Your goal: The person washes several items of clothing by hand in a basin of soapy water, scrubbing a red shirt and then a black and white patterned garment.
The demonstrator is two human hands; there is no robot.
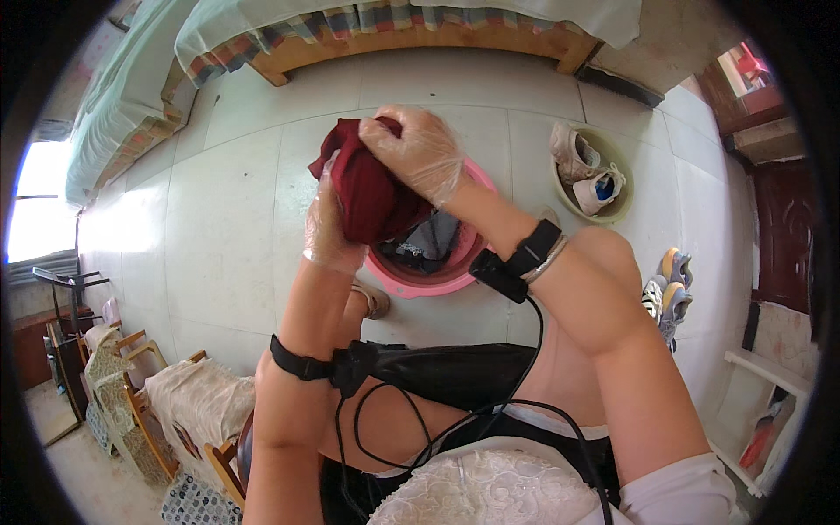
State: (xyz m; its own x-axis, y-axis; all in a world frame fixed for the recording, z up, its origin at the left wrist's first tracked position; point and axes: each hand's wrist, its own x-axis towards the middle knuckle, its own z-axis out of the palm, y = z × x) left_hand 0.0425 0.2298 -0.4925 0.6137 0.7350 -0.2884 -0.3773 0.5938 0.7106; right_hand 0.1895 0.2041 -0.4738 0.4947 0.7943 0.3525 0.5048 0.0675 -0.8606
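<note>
Both of my hands wear clear plastic gloves and hold one bunched dark red cloth up over a pink basin. My left hand grips the cloth's left side from below, its fingers partly hidden by the fabric. On the upper right, my right hand is closed over a fold of the same cloth. Dark grey and black fabric lies inside the basin, partly covered by the red cloth. Whether there is water in the basin I cannot tell.
A pale green basin with a pair of light shoes stands to the right. Several sneakers sit farther right. A bed spans the far side. Cloth-covered chairs stand at left. Black cables hang across my lap.
</note>
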